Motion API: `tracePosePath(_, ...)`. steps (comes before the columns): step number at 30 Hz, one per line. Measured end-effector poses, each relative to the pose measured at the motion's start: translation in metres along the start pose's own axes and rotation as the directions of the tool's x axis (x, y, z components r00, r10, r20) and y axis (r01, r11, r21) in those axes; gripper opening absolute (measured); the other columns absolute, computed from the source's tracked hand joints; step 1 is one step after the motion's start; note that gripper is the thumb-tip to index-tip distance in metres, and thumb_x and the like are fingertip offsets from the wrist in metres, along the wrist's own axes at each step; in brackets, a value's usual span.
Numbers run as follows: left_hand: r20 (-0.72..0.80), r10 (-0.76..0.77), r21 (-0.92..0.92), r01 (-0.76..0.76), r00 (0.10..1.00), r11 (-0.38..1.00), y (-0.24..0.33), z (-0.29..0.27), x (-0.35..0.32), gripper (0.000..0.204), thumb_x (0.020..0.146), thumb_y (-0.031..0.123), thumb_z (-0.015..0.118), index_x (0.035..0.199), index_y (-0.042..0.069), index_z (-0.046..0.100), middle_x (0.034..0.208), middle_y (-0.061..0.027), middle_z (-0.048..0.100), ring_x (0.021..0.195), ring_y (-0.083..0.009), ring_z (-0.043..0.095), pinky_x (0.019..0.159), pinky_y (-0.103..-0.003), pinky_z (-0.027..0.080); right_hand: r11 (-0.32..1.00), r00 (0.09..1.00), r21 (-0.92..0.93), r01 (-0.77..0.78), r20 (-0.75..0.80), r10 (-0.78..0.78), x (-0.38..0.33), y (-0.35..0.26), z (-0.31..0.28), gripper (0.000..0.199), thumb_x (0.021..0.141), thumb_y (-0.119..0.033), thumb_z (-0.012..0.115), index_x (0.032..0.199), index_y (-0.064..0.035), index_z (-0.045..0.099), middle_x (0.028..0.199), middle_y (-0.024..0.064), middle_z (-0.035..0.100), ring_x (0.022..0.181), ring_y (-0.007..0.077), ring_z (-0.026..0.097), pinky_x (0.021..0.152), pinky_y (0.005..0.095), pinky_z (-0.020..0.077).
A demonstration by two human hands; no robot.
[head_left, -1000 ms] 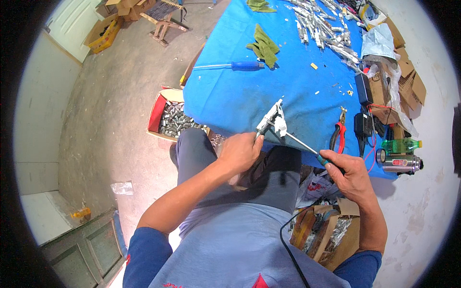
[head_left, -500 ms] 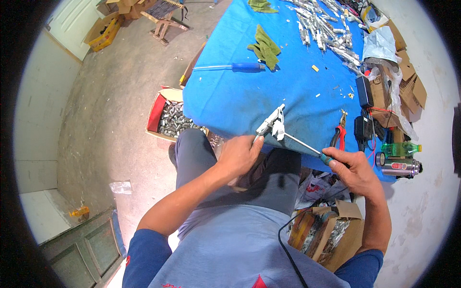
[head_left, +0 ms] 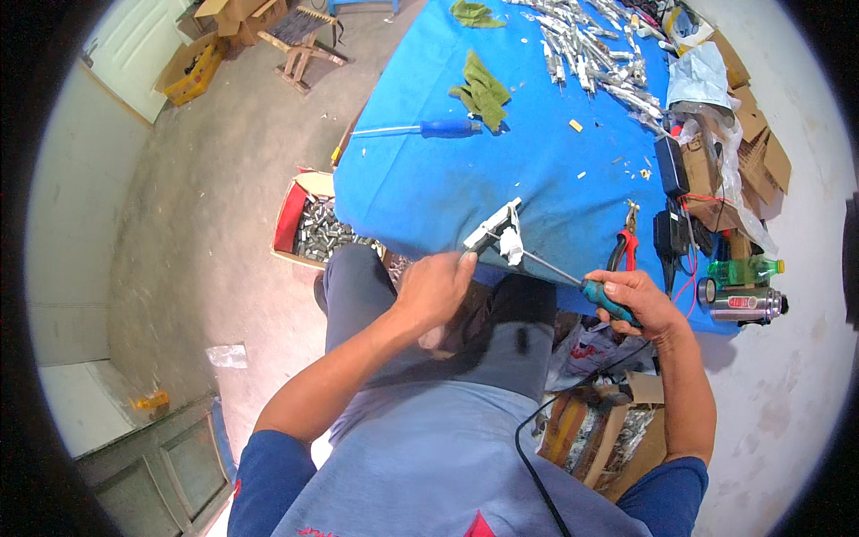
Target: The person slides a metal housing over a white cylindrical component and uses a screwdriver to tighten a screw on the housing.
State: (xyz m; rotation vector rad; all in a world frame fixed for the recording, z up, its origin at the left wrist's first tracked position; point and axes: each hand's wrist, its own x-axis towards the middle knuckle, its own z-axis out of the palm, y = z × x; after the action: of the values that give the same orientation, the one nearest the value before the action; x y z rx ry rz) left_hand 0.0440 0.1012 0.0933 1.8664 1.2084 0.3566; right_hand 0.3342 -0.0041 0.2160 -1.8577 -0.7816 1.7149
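Note:
Over the near edge of the blue-covered table, my left hand [head_left: 436,288] is closed around the lower end of a slim white and dark device [head_left: 490,227], which points up and away to the right. A loose-looking white piece [head_left: 511,248] hangs at its right side. My right hand [head_left: 637,302] grips the teal and black handle of a screwdriver [head_left: 557,272]. Its shaft reaches left to the white piece, and the tip is hidden behind or within that piece. Pliers [head_left: 628,243] with red and black handles lie just beyond my right hand.
A blue-handled screwdriver [head_left: 450,129] and green cloth [head_left: 483,92] lie on the table [head_left: 394,192]. Farther back is a pile of slim white and metallic parts [head_left: 586,54]. To the right stand a green bottle [head_left: 744,270] and steel flask [head_left: 747,304]. A box of metal pieces [head_left: 291,219] sits left.
My right hand has shifted slightly left and turned, showing more of the screwdriver handle. The device and white piece have tilted a little in my left hand. The whole view has shifted slightly.

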Motion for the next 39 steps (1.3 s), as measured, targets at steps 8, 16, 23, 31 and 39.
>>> tracePosePath(8, -0.056, -0.019, -0.103, 0.013, 0.998, 0.995, 0.001, 0.0, -0.002, 0.055, 0.101, 0.044, 0.042, 0.081, -0.003, 0.061, 0.071, -0.0252, 0.059, 0.07, -0.0431, 0.06, 0.067, -0.05, 0.045, 0.726, 0.851, -0.59, 0.353, -0.12, -0.511, -0.051, 0.014, 0.052, 0.036, 0.087, -0.012, 0.066, 0.121, -0.0023, 0.063, 0.095, 0.0126, 0.071, 0.086, 0.0183, 0.068, 0.078, 0.0335, 0.052)
tracePosePath(16, 0.083, 0.001, -0.429, 0.035, 0.997, 0.903, -0.011, 0.01, -0.003, 0.056, 0.101, 0.048, 0.045, 0.07, 0.002, 0.055, 0.061, -0.0013, 0.049, 0.057, -0.0118, 0.046, 0.053, -0.031, 0.038, 0.839, 0.647, -0.412, 0.355, -0.54, -0.538, 0.019, 0.041, 0.02, 0.052, 0.087, -0.014, 0.063, 0.136, -0.0016, 0.051, 0.099, 0.0158, 0.069, 0.087, 0.0232, 0.067, 0.079, 0.0374, 0.0516)
tracePosePath(23, 0.08, -0.034, -0.541, 0.072, 0.996, 0.838, -0.01, 0.005, -0.024, 0.052, 0.101, 0.045, 0.046, 0.067, 0.006, 0.051, 0.058, 0.0017, 0.044, 0.052, -0.0075, 0.039, 0.047, -0.027, 0.03, 0.547, 0.442, -0.827, 0.127, -0.446, -0.778, 0.112, 0.012, 0.054, 0.056, 0.084, -0.02, 0.065, 0.134, 0.001, 0.049, 0.097, 0.0213, 0.066, 0.09, 0.0435, 0.061, 0.08, 0.05, 0.049)
tracePosePath(31, -0.02, 0.055, -0.381, -0.058, 0.998, 0.923, -0.004, 0.01, -0.046, 0.05, 0.102, 0.04, 0.048, 0.069, 0.003, 0.053, 0.06, -0.0016, 0.05, 0.055, -0.0105, 0.045, 0.05, -0.029, 0.037, 0.738, 0.608, -0.28, 0.614, -0.429, -0.669, 0.103, 0.029, 0.145, 0.069, 0.087, -0.03, 0.075, 0.137, 0.0067, 0.044, 0.084, 0.0088, 0.067, 0.069, 0.013, 0.061, 0.062, 0.0274, 0.0492)
tracePosePath(39, 0.086, 0.207, -0.219, -0.184, 0.975, 0.958, 0.019, 0.016, -0.079, 0.046, 0.1, 0.039, 0.053, 0.073, 0.001, 0.057, 0.062, -0.0023, 0.052, 0.057, -0.0115, 0.046, 0.051, -0.03, 0.036, 0.63, 0.762, 0.434, 0.645, -0.3, -0.574, 0.08, 0.055, 0.164, 0.057, 0.089, -0.01, 0.066, 0.139, 0.0046, 0.044, 0.104, 0.0091, 0.066, 0.089, 0.0101, 0.06, 0.078, 0.0246, 0.0497)
